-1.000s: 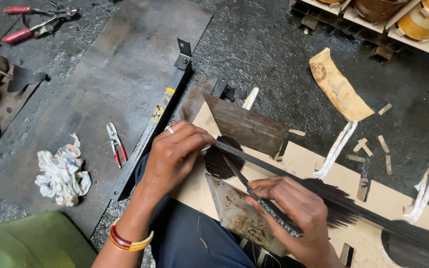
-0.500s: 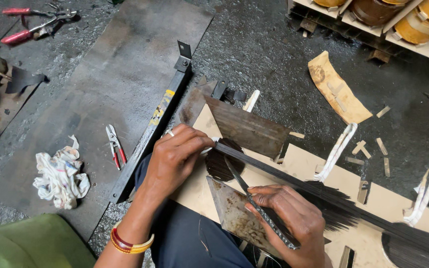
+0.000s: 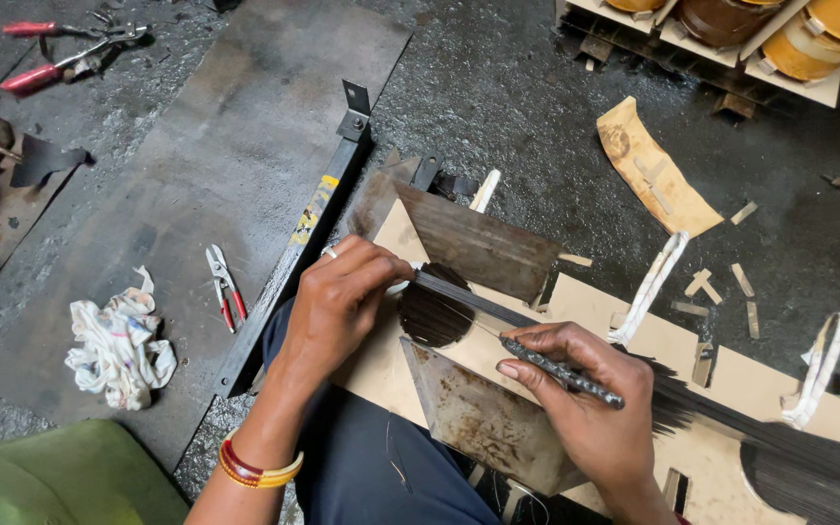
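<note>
The board (image 3: pixel 576 335) lies across the person's lap. Left of it lie the snips (image 3: pixel 224 285), then the rag (image 3: pixel 119 340). Behind it rests a curled strip (image 3: pixel 653 173).

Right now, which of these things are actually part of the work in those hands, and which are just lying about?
In use:
left hand pinching the thin dark metal strips
right hand holding a dark rod
tan board
rusty metal plates

Lying about:
small red-handled snips
white rag
red-handled pliers
</note>
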Tool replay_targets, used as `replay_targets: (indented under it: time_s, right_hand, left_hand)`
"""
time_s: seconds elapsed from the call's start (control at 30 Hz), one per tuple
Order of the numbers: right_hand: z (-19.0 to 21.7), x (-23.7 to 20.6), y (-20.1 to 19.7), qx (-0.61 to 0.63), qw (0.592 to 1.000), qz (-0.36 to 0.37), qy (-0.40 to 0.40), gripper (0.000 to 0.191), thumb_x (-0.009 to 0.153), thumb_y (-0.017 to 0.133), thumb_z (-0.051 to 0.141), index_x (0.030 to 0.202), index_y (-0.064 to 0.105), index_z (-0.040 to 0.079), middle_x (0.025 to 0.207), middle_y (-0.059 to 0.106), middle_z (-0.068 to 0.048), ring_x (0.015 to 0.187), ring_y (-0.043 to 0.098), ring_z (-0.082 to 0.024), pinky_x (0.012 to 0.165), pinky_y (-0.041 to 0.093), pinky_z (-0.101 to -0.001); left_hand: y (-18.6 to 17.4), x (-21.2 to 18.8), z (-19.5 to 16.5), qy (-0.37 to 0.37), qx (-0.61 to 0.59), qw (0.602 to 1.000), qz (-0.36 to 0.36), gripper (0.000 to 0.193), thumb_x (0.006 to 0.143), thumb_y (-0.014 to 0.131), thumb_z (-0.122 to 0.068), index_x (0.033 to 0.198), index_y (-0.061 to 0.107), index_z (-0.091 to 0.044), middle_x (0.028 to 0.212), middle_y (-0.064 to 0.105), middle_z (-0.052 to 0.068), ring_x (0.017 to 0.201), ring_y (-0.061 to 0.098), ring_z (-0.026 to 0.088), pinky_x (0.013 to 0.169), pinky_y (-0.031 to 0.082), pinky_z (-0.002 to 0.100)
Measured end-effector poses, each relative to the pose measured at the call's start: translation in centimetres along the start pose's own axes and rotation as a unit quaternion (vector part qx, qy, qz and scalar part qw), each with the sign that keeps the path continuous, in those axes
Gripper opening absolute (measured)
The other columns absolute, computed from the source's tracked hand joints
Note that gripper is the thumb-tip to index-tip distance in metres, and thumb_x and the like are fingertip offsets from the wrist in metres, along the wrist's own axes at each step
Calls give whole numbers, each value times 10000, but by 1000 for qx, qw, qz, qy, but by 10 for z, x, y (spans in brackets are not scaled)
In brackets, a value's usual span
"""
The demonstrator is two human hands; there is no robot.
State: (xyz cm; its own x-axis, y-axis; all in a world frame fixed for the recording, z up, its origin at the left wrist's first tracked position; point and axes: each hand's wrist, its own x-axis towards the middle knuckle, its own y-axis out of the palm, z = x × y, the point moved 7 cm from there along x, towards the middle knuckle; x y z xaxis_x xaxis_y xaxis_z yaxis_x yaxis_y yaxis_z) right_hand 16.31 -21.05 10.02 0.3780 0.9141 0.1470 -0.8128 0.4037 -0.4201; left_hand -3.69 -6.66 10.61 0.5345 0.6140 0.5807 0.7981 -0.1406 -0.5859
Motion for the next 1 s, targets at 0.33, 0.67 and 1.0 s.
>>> replay_targets:
  time_s: [0.33,0.67,1.0]
  right_hand:
    - [-57,-60,-81,-182,977,83,-71,153,808,804,150,912,699,191,977,750,-13,1034,724,-182,894,542,-398]
    - [-127,-203,-58,-484,839,200,-146,622,755,710,145,1375,670,121,898,566,-41,861,546,-234,765,460,-385]
    - [-59,-173,-145,-378,903,-77,-191,414,822,755,254,1177,684,54,1066,640,-99,985,612,-266,894,465,-433]
  left_hand:
    - [1,-1,-5,-8,2,1000,4,289,766,716,116,994,697,-60,953,687,66,900,673,265,774,536,360]
    - [31,-24,-81,104,111,988,-11,295,796,776,11,1080,714,-38,1071,673,109,1049,668,315,920,522,439]
    - [56,-47,-116,94,141,985,-46,263,827,764,48,1073,714,-31,1055,667,105,1023,661,296,855,531,389]
